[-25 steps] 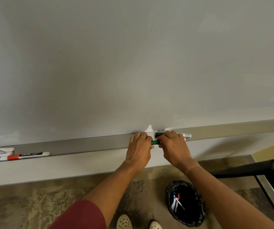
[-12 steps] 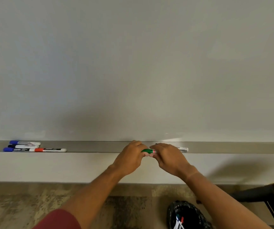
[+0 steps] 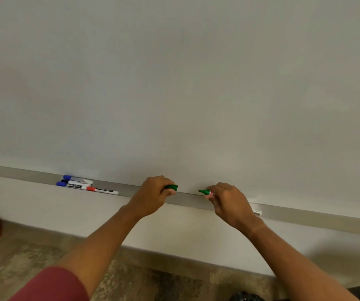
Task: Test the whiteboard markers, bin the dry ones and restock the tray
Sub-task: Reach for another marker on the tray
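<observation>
Blank whiteboard above a grey tray, mottled floor below. Green marker over the tray, lying along it, bare tip pointing left, pinched by right hand; barrel mostly hidden. Green cap gripped in left hand's curled fingers. 3 markers lying lengthwise at tray's left. Silvery end behind right wrist, unclear.

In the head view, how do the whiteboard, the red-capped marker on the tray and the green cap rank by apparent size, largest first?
1. whiteboard, fills most of the view
2. red-capped marker, lying on the tray
3. green cap, partly hidden in the left hand, so its full size is unsure
</observation>
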